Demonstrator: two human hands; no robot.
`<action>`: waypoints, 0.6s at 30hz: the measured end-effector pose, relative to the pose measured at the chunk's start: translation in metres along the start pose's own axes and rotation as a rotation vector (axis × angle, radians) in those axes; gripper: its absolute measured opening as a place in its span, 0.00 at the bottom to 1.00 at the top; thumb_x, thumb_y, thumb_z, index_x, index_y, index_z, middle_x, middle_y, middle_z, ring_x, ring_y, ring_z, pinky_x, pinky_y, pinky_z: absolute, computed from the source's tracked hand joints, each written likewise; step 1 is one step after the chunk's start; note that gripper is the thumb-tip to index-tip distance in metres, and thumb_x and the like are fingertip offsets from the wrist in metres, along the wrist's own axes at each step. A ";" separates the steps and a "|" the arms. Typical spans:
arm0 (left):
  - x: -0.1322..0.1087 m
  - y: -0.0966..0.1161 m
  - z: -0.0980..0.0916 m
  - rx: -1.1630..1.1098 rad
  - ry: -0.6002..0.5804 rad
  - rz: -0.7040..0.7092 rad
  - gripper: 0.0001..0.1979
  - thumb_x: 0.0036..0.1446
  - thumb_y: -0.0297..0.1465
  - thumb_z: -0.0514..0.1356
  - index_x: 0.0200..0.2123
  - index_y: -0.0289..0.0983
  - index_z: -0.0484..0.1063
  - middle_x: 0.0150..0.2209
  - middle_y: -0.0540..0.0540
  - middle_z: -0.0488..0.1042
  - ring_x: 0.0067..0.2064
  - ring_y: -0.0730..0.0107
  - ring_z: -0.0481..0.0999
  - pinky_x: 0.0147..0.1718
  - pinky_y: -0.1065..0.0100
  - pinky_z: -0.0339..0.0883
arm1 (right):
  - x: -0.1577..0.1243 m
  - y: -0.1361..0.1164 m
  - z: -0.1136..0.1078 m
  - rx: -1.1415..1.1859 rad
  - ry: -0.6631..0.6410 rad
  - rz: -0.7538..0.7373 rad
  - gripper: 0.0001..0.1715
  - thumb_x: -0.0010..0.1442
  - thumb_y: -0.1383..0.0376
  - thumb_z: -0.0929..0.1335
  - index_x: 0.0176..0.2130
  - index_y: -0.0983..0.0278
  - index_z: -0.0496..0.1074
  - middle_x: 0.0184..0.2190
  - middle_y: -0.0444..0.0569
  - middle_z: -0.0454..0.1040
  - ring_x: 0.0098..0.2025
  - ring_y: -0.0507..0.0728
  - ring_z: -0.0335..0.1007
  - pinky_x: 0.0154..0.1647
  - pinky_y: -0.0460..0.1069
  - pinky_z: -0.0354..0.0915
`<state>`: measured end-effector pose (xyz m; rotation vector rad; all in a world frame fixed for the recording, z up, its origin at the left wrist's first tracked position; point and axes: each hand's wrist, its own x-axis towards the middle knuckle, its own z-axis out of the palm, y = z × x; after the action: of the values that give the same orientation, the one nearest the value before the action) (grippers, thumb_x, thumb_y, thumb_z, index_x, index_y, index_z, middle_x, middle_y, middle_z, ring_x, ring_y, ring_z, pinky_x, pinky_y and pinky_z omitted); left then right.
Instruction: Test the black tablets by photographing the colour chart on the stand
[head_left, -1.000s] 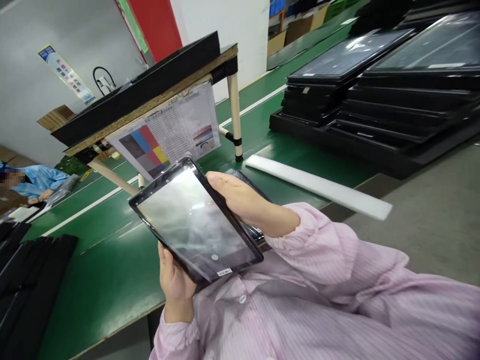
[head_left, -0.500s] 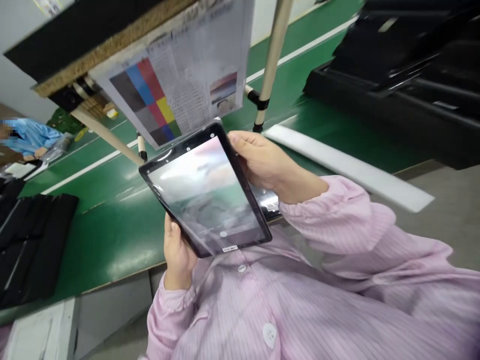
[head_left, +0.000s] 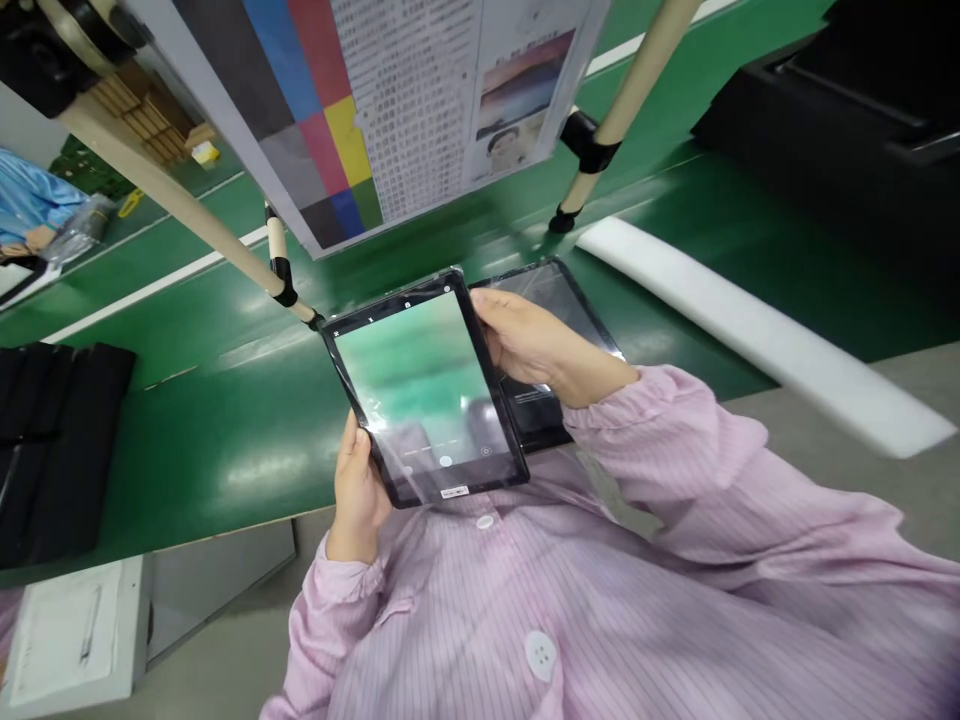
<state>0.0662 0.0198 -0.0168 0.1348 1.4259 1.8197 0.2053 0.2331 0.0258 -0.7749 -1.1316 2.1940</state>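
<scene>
Between my hands is a black-framed tablet (head_left: pixel 420 390) with clear film on it and a small white label on its lower edge. Its screen shows a camera view of blurred green and grey. My left hand (head_left: pixel 360 495) grips the lower left edge, thumb at the front. With fingers closed, my right hand (head_left: pixel 532 340) holds the upper right edge. A second dark tablet (head_left: pixel 574 300) lies on the green bench behind my right hand, partly hidden. Beyond the held tablet hangs a printed chart (head_left: pixel 420 110) with colour blocks, dense text and photos.
Beige pipe posts (head_left: pixel 637 90) stand on the green bench (head_left: pixel 247 420). A white foam strip (head_left: pixel 757 330) lies to the right. Black trays or cases (head_left: pixel 67 450) sit at left, more (head_left: pixel 847 150) at upper right. At far left is a person's blue sleeve (head_left: pixel 37 195).
My view has shifted, so the chart looks larger and higher. The held tablet has tilted down away from the chart, and its screen now shows green. The second tablet is more exposed.
</scene>
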 end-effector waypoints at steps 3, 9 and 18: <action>0.005 -0.005 0.000 0.006 0.006 -0.008 0.24 0.53 0.42 0.69 0.53 0.48 0.76 0.58 0.48 0.76 0.56 0.64 0.76 0.54 0.64 0.70 | 0.007 0.006 -0.006 -0.018 0.014 0.047 0.23 0.56 0.46 0.74 0.35 0.62 0.71 0.24 0.42 0.71 0.20 0.49 0.66 0.17 0.45 0.67; 0.011 0.005 0.011 0.011 0.032 -0.064 0.24 0.52 0.40 0.70 0.53 0.44 0.77 0.56 0.44 0.78 0.54 0.61 0.78 0.53 0.62 0.71 | -0.005 -0.007 -0.029 -0.416 0.241 -0.158 0.26 0.60 0.44 0.70 0.37 0.65 0.77 0.37 0.52 0.77 0.32 0.54 0.75 0.28 0.47 0.73; 0.024 -0.005 0.011 0.390 0.162 0.167 0.21 0.62 0.40 0.60 0.55 0.39 0.74 0.57 0.40 0.75 0.57 0.62 0.74 0.59 0.61 0.65 | -0.078 -0.018 -0.091 -1.296 0.414 -0.630 0.24 0.71 0.57 0.60 0.42 0.61 0.82 0.48 0.57 0.78 0.51 0.62 0.71 0.54 0.61 0.64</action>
<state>0.0588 0.0439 -0.0265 0.3179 1.9252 1.6923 0.3266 0.2364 0.0158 -1.0526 -2.1287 0.5632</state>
